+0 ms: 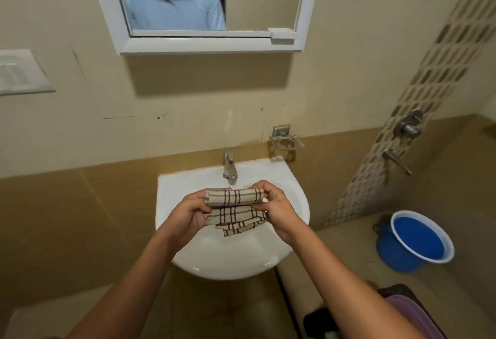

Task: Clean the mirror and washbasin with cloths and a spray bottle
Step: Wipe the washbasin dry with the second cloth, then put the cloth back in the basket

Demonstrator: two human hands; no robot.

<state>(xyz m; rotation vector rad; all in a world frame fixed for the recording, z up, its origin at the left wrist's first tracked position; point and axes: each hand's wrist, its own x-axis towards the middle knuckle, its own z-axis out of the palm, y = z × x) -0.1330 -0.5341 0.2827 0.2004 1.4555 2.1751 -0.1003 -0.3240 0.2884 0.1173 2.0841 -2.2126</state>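
Both hands meet over the middle of the washbasin [171,191], and they share one checked cloth [234,208]. On one end of the cloth, the left hand [189,211] has its fingers curled shut, pinching it. On the other end, the right hand [272,205] pinches the same way. Between them the top part of the cloth is rolled up like a little tube, and the bottom part hangs loose in folds over the bowl. I think the hands are rolling or folding it into a neat pad that is easy to wipe with. Holding it over the bowl makes sense too, since any drips would fall inside.

One tap [229,166] stands at the back edge of the washbasin, just behind the cloth. One mirror [212,43] hangs on the wall high above it, and it shows the person in a light blue shirt. One soap holder [286,140] is fixed to the wall beside the back right corner of the washbasin; nothing seems to be in it.

Down on the floor, well off to the right, sits one blue bucket [386,255].

I count one cloth only, and I cannot see any spray bottle.
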